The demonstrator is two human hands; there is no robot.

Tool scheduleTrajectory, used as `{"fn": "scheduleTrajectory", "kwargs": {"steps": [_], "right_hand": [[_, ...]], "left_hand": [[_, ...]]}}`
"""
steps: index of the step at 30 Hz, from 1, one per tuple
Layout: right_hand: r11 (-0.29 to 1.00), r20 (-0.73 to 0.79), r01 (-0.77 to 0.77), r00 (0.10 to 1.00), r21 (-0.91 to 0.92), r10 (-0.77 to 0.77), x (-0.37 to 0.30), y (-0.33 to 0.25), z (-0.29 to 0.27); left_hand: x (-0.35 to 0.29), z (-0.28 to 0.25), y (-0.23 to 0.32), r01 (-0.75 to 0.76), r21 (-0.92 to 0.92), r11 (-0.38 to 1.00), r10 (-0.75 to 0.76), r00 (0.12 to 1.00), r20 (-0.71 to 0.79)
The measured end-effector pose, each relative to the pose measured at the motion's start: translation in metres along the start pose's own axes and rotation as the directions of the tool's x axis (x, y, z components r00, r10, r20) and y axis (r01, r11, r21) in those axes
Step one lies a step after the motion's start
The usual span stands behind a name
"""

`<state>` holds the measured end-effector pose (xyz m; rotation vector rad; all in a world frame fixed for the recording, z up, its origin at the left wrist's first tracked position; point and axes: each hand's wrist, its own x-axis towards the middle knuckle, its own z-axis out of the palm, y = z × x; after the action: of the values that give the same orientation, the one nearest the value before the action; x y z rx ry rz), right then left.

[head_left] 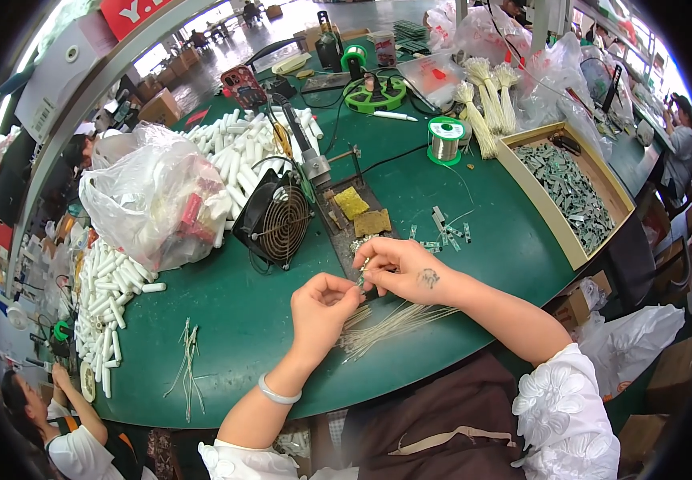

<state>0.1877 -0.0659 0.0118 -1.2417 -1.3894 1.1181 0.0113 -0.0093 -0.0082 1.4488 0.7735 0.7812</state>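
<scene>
Green felt covers the worktable (458,264). Both hands meet over its near edge: the left hand (322,308) and right hand (400,268) each pinch a small part (361,278) between closed fingertips. Just below them lies a bundle of thin white wires (394,322); a small black fan (276,218) stands beyond the left hand.

green table (250,320) bears small fan (276,218), white tubes (106,296), solder spool (445,139), wooden tray (540,210).
</scene>
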Motion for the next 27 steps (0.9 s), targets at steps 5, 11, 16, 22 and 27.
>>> {"fn": "scheduleTrajectory", "kwargs": {"steps": [5,11,16,22,27], "right_hand": [[1.0,0.0,-0.021,1.0,0.0,0.021,-0.001,0.001,0.001],[0.999,-0.01,0.0,1.0,-0.037,-0.001,0.0,0.002,0.002],[0.999,-0.018,0.006,1.0,-0.039,-0.007,0.0,0.003,0.002],[1.0,-0.079,0.011,0.997,0.022,-0.009,0.002,0.003,0.002],[1.0,-0.247,-0.012,0.969,-0.025,0.006,0.008,0.006,-0.011]], "left_hand": [[-0.002,0.002,0.001,-0.019,0.032,0.999,0.02,1.0,-0.018],[-0.002,0.001,0.0,-0.044,0.065,0.997,0.046,0.998,-0.033],[0.0,0.001,0.001,-0.066,0.101,0.993,0.07,0.997,-0.038],[0.004,0.003,0.001,-0.085,0.097,0.992,0.092,0.993,-0.067],[0.022,-0.004,0.0,-0.059,0.111,0.992,0.071,0.992,-0.108]]}}
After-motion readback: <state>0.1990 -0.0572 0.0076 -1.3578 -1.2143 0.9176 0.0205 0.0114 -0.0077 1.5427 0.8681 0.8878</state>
